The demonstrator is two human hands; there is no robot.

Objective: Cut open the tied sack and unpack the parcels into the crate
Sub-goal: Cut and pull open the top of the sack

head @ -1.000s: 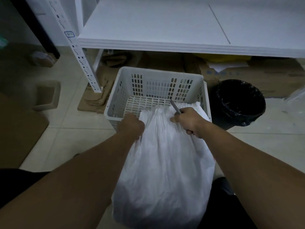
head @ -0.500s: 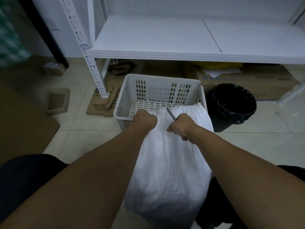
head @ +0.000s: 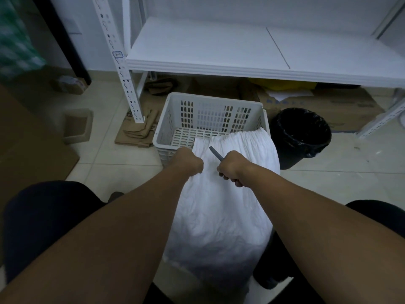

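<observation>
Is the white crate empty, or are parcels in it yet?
Empty as far as visible: the crate shows bare slotted floor; the sack top hides its near right part.

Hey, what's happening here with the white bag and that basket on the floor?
A person is working on a white sack that stands on the floor between their legs, its gathered top leaning over the near edge of a white plastic crate. The left hand grips the sack near its top, while the right hand holds a small grey cutter pointed at the gathered fabric. No parcels show in the crate, so unpacking has not begun. A black bin stands to the right.
</observation>
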